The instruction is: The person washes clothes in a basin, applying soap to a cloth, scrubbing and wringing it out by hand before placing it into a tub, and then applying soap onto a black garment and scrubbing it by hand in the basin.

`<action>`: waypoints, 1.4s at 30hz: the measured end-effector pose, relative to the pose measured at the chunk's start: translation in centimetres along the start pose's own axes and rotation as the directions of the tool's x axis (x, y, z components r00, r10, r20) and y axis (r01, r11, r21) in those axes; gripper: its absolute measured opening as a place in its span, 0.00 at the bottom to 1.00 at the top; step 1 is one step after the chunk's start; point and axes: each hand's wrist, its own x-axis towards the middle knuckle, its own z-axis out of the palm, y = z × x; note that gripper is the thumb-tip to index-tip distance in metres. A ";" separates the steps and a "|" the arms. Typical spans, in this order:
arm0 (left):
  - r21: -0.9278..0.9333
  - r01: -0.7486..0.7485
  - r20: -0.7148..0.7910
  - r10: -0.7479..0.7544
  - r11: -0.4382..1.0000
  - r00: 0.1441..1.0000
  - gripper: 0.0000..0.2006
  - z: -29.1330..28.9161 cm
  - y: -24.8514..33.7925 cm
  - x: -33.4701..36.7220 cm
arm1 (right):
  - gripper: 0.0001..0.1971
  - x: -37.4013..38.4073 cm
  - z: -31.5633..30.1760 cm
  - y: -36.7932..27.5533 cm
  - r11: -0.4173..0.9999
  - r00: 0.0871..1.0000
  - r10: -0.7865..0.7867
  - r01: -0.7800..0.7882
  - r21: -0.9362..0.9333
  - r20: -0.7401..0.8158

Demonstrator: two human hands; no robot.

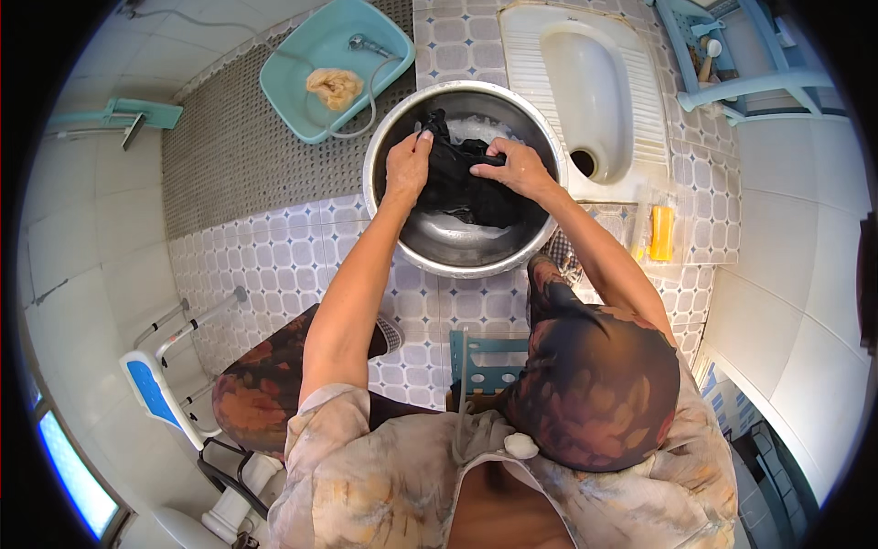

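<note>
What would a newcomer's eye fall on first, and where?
First comes the crumpled black cloth gripped by the left fingers and right fingers inside the round silver metal basin, upper centre. Next come the rectangular turquoise plastic tub, upper left, and the white ceramic squat toilet, upper right.

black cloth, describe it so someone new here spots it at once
Find the round metal basin on the tiled floor. In it lies the cloth, held by the left hand and right hand. It is black, unlike the beige bundle in the teal tub.
</note>
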 end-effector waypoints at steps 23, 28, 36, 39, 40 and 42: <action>-0.206 0.255 0.289 -0.190 0.945 0.938 0.51 -5.8 5.0 -7.2 | 0.13 -7.6 -6.4 0.7 0.910 0.970 0.022 0.080 0.407 -0.242; 0.561 0.037 0.230 -0.199 0.827 0.953 0.42 -8.3 4.4 -6.3 | 0.13 -15.1 -10.0 8.6 0.958 0.805 0.131 0.048 0.284 -0.579; -0.209 0.097 0.167 -0.062 0.973 0.984 0.15 -6.8 14.1 -7.7 | 0.28 -23.6 -12.7 18.8 0.804 0.730 0.072 -0.446 -0.393 -0.679; -0.583 0.193 0.196 -0.094 0.789 0.976 0.15 -6.5 14.9 -7.0 | 0.37 -23.8 -11.6 19.4 0.812 0.788 0.176 -0.455 -0.366 -0.590; -0.733 0.241 0.245 -0.083 0.636 0.966 0.14 -6.7 14.7 -6.6 | 0.36 -23.7 -11.3 19.3 0.772 0.780 0.197 -0.497 -0.396 -0.594; -0.752 0.291 0.274 -0.120 0.592 0.954 0.15 -6.7 13.1 -5.9 | 0.36 -23.2 -11.0 19.0 0.733 0.777 0.216 -0.529 -0.428 -0.591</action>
